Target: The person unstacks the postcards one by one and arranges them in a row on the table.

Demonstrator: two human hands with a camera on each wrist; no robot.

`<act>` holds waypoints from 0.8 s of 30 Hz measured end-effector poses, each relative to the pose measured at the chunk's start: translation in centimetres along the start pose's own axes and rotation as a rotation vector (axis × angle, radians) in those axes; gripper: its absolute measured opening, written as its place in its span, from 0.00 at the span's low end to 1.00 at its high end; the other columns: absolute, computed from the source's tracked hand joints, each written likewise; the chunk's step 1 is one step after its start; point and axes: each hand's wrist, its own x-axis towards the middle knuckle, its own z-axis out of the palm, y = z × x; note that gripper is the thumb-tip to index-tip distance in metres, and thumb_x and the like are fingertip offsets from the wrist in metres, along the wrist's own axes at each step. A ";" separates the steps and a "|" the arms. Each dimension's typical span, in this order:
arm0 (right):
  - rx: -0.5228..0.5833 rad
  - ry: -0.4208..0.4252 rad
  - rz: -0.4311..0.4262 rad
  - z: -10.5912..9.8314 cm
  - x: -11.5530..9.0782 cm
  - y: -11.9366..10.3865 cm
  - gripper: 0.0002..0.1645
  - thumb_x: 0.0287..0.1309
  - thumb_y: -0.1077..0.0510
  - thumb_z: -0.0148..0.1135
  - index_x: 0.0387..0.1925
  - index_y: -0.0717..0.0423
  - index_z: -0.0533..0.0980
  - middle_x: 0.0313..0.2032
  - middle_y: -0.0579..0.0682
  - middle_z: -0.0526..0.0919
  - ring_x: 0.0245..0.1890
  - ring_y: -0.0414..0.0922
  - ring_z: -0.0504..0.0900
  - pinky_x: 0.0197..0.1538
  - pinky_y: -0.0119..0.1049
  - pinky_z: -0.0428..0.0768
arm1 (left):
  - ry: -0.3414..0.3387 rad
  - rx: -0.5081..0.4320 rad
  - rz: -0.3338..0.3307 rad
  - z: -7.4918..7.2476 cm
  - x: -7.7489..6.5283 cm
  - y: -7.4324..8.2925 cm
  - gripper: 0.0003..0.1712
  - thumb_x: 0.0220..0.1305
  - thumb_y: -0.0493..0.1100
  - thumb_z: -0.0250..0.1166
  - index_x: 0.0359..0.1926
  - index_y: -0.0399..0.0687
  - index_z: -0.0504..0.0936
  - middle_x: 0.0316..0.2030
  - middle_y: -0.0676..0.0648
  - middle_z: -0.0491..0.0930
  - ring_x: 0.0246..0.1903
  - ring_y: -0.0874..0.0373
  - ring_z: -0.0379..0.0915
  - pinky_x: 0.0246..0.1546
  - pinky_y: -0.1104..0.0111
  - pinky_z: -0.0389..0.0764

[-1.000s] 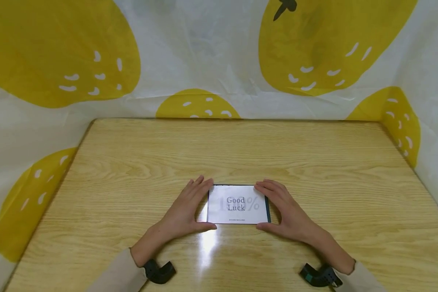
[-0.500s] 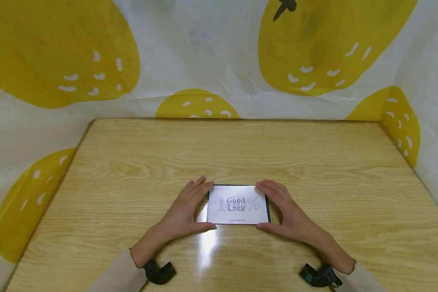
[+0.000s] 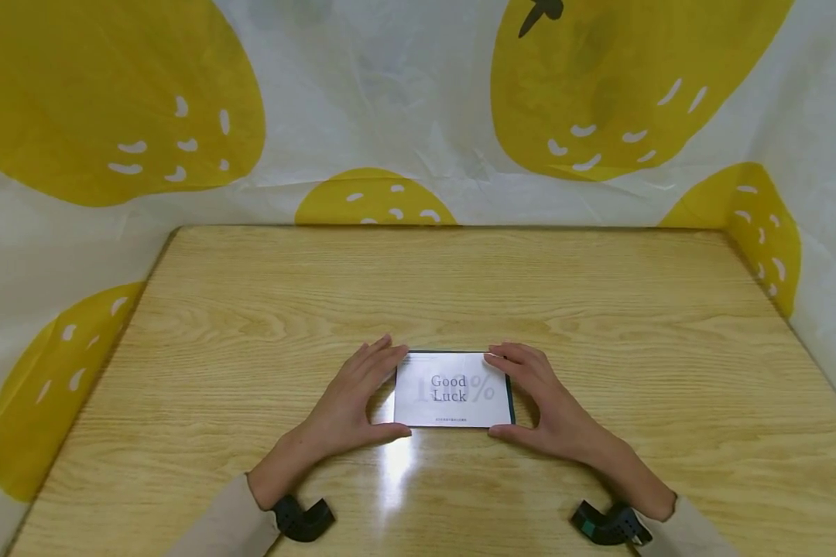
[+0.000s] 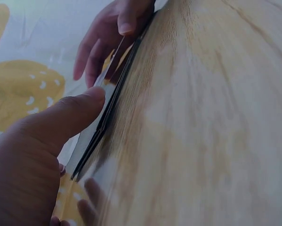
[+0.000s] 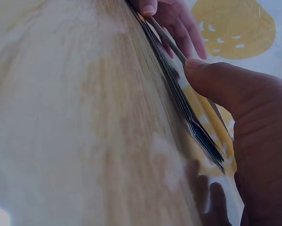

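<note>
A white card (image 3: pixel 453 410) printed "Good Luck" lies between my hands in the head view, with pale "100%" lettering also showing. Its thin edge (image 5: pixel 173 43) stands a little above a dark stack of thin sheets (image 5: pixel 178 99) in the right wrist view. That stack rests flat on the table, mostly hidden from above. My left hand (image 3: pixel 351 406) pinches the card's left end, thumb on the near edge and fingers at the far edge. My right hand (image 3: pixel 557 406) pinches the right end the same way. Dark edges (image 4: pixel 113 103) appear under my left thumb.
The wood-grain table (image 3: pixel 251 286) is glossy, with a bright reflection in front of the card. A white curtain (image 3: pixel 390 93) with yellow fruit print borders its back and sides. Black curved bands (image 3: pixel 305 520) sit at both wrists.
Both hands stay almost still. The right fingertips reach slightly farther left over the card's far edge, and the dark broken line along that edge shows less.
</note>
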 end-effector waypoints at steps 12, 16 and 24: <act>0.030 0.020 -0.037 -0.2 0.1 -0.3 0.48 0.44 0.46 0.76 0.63 0.64 0.67 0.62 0.65 0.64 0.62 0.60 0.58 0.65 0.36 0.52 | 0.023 -0.106 0.055 -0.2 0.2 0.1 0.56 0.46 0.57 0.76 0.71 0.41 0.59 0.68 0.44 0.59 0.67 0.48 0.55 0.63 0.57 0.60; 0.047 0.029 -0.050 -0.1 0.0 -0.2 0.48 0.42 0.47 0.77 0.62 0.64 0.68 0.62 0.66 0.64 0.62 0.60 0.59 0.64 0.35 0.55 | -0.001 -0.152 0.042 -0.5 0.2 0.2 0.57 0.46 0.54 0.77 0.71 0.41 0.57 0.68 0.44 0.58 0.66 0.50 0.56 0.63 0.59 0.61; 0.039 0.024 -0.065 -0.3 0.4 -0.4 0.48 0.47 0.43 0.74 0.63 0.65 0.67 0.63 0.65 0.63 0.62 0.58 0.61 0.64 0.33 0.57 | -0.030 -0.185 -0.017 -1.3 0.2 0.4 0.61 0.44 0.53 0.78 0.72 0.41 0.53 0.68 0.45 0.58 0.66 0.50 0.56 0.62 0.56 0.62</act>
